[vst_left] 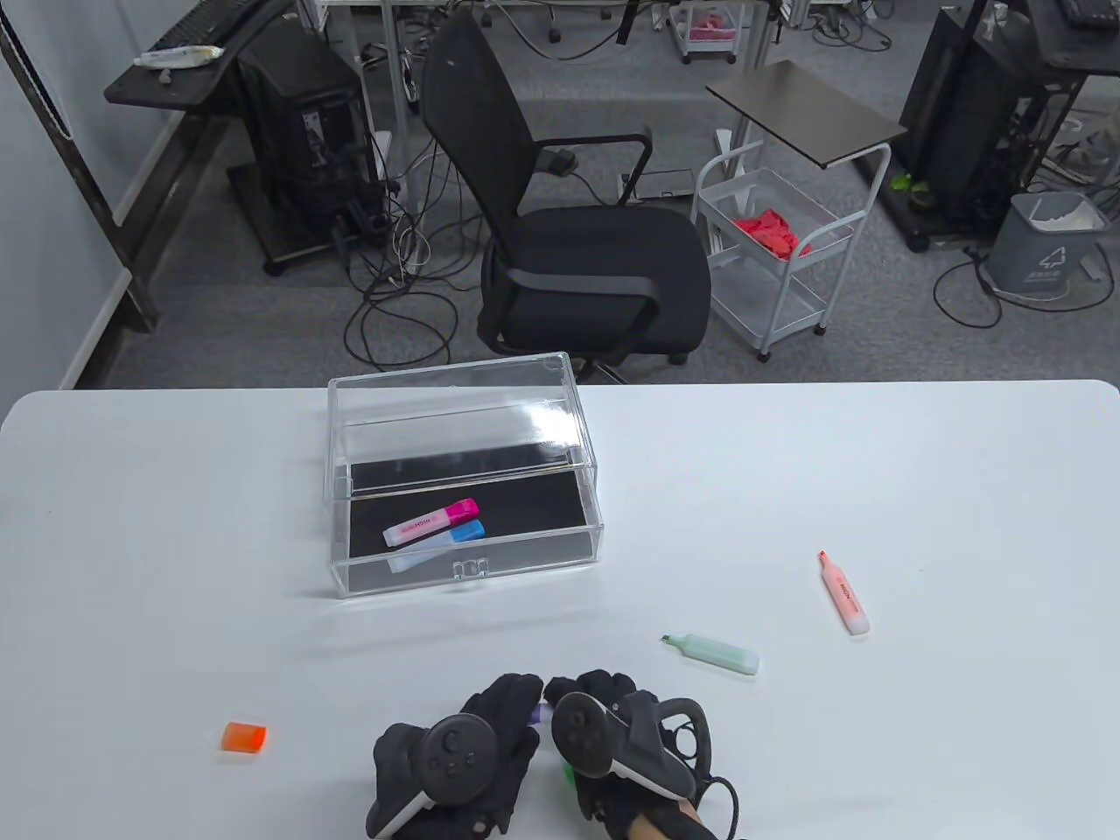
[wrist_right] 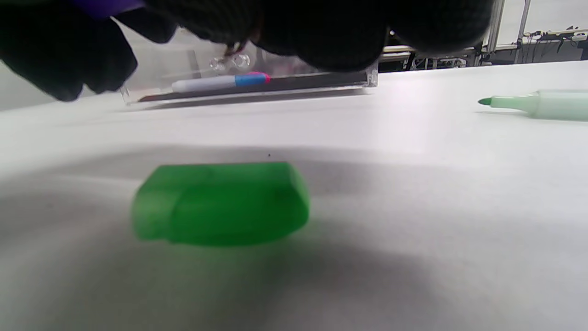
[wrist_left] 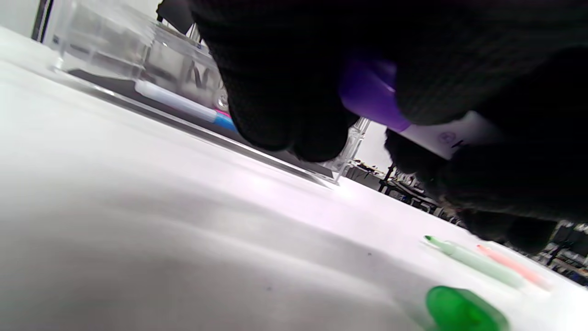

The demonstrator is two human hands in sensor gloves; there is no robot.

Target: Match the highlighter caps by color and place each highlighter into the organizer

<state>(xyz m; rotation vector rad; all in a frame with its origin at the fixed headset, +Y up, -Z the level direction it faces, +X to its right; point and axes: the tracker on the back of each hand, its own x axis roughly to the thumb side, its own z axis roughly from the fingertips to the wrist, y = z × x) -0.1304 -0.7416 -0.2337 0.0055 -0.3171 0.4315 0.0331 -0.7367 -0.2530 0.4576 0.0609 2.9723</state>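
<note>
Nearest the counter's (vst_left: 875,455) front edge, the left hand (vst_left: 455,752) and right hand (vst_left: 626,739) are meeting above the white surface. The left hand's fingers are curling around a purple cap (wrist_left: 370,94), and the right hand is gripping the white body of the purple highlighter (wrist_left: 452,135) that the cap is sitting against. A green cap (wrist_right: 220,202) is lying on the counter just under the right hand. An orange cap (vst_left: 244,737) is lying well apart to the left. To the right, an uncapped green highlighter (vst_left: 713,653) is lying flat, and an uncapped orange highlighter (vst_left: 844,592) is lying farther right. Toward the middle, a clear organizer (vst_left: 464,477) is standing with its drawer pulled out, holding a pink highlighter (vst_left: 432,522) and a blue highlighter (vst_left: 437,544) side by side. Beyond the counter, a black office chair (vst_left: 577,236), a white cart (vst_left: 770,254) and a grey bin (vst_left: 1046,241) are standing on grey carpet strewn with cables.
</note>
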